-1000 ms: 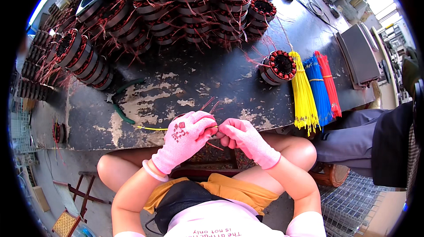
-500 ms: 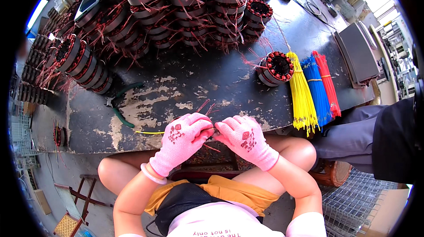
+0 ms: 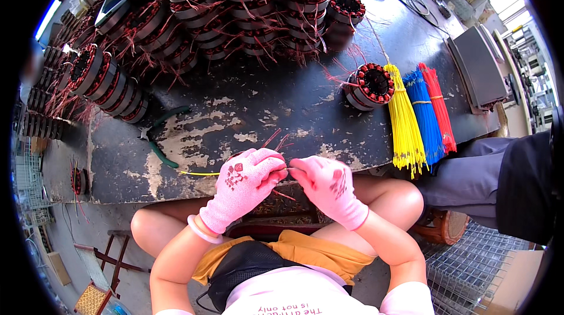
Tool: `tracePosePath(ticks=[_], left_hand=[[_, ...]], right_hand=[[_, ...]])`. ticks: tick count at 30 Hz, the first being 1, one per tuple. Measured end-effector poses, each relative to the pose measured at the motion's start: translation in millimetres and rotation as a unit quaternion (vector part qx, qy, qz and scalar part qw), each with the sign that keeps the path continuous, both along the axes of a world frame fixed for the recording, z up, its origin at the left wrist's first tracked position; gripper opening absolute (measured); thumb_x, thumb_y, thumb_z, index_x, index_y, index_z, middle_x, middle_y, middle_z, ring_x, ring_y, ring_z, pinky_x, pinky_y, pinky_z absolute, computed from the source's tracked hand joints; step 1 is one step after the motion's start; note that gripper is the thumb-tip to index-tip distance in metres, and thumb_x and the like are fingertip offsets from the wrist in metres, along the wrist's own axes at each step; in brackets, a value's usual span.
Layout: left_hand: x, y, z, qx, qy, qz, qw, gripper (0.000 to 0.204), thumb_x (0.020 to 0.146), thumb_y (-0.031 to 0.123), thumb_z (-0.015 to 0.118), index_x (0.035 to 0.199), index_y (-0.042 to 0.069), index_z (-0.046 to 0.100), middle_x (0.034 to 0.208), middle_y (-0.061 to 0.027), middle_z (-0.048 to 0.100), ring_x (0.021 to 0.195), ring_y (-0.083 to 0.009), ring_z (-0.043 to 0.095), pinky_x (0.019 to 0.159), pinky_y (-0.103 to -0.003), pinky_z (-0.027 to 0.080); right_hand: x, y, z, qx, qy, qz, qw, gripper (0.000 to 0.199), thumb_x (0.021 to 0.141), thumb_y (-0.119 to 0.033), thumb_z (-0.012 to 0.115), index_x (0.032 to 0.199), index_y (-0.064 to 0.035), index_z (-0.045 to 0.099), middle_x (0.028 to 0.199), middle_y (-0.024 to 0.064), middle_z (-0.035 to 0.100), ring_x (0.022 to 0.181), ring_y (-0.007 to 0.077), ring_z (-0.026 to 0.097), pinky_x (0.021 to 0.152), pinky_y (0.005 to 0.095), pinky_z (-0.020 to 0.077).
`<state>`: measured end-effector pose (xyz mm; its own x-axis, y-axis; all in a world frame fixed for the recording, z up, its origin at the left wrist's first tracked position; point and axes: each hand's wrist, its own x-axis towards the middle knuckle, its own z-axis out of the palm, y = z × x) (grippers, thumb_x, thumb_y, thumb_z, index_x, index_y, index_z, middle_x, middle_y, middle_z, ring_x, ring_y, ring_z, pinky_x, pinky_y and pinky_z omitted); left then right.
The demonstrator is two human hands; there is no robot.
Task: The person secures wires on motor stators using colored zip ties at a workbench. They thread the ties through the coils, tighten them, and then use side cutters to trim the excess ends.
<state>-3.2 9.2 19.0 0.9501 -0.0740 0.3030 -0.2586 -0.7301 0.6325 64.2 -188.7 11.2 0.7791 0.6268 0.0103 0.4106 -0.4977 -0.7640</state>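
Observation:
Both of my hands wear pink knit gloves and meet at the table's near edge. My left hand [image 3: 249, 177] is closed in a pinch, and a yellow wire [image 3: 197, 173] runs out from under it to the left. Thin red leads [image 3: 273, 139] stick out beyond its fingers, and others hang below; what they belong to is mostly hidden. My right hand [image 3: 326, 183] is closed too, pinching the end of a thin wire [image 3: 288, 169] that spans the small gap between my fingertips.
Green-handled pliers [image 3: 154, 139] lie left on the worn table [image 3: 247, 98]. One wound stator [image 3: 369, 86] stands right, beside bundles of yellow [image 3: 406, 124], blue [image 3: 424, 118] and red wires [image 3: 437, 103]. Stacked stators [image 3: 247, 15] fill the back. Another person's leg [image 3: 464, 183] is at right.
My right hand has turned and moved slightly right, widening the gap between my fingertips. My left hand keeps nearly the same place.

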Motion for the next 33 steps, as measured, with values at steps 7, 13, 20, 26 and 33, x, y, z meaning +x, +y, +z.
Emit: tracePosePath(ticks=[7,13,20,26,33], left_hand=[[-1,0,1,-0.002,0.003,-0.004,1.0,0.016,0.081,0.006,0.075,0.095,0.01,0.07,0.101,-0.0037,0.071,0.088,-0.0282,0.068,0.075,-0.039,0.056],[0,0,-1,-0.005,0.007,-0.007,1.0,0.018,0.08,0.006,0.074,0.097,0.01,0.07,0.101,-0.0039,0.071,0.088,-0.0286,0.068,0.076,-0.039,0.056],[-2,4,-3,0.017,-0.006,-0.016,1.0,0.017,0.082,0.012,0.076,0.097,0.012,0.068,0.101,-0.0024,0.069,0.087,-0.0267,0.067,0.075,-0.04,0.056],[-1,0,-2,0.005,0.001,-0.005,1.0,0.016,0.082,0.008,0.076,0.095,0.01,0.069,0.101,-0.0045,0.07,0.088,-0.0281,0.068,0.076,-0.039,0.056],[-2,1,-3,0.007,0.004,-0.015,1.0,0.017,0.082,0.008,0.076,0.098,0.01,0.07,0.103,-0.006,0.07,0.09,-0.0287,0.068,0.078,-0.038,0.056]], right_hand=[[11,-9,12,0.06,0.284,0.03,0.956,0.028,0.094,-0.027,0.072,0.113,-0.0074,0.066,0.09,0.0036,0.067,0.077,0.0125,0.062,0.068,0.0266,0.0491],[27,-4,15,-0.102,-0.317,0.214,0.918,0.038,0.078,-0.026,0.08,0.113,-0.0133,0.068,0.089,0.0064,0.064,0.084,0.0243,0.066,0.071,0.0384,0.0523],[16,-1,1,0.098,0.498,0.003,0.862,0.036,0.104,-0.036,0.057,0.1,-0.0038,0.071,0.086,0.0001,0.071,0.068,0.0058,0.059,0.059,0.0227,0.0451],[11,-8,10,0.008,-0.296,0.078,0.952,0.039,0.078,-0.025,0.08,0.113,-0.0149,0.065,0.109,0.0013,0.068,0.099,0.0228,0.066,0.082,0.0397,0.0513],[6,-3,-8,0.008,-0.318,0.122,0.94,0.031,0.08,-0.011,0.074,0.111,-0.0145,0.069,0.088,-0.0005,0.064,0.08,0.0206,0.062,0.074,0.0371,0.0489]])
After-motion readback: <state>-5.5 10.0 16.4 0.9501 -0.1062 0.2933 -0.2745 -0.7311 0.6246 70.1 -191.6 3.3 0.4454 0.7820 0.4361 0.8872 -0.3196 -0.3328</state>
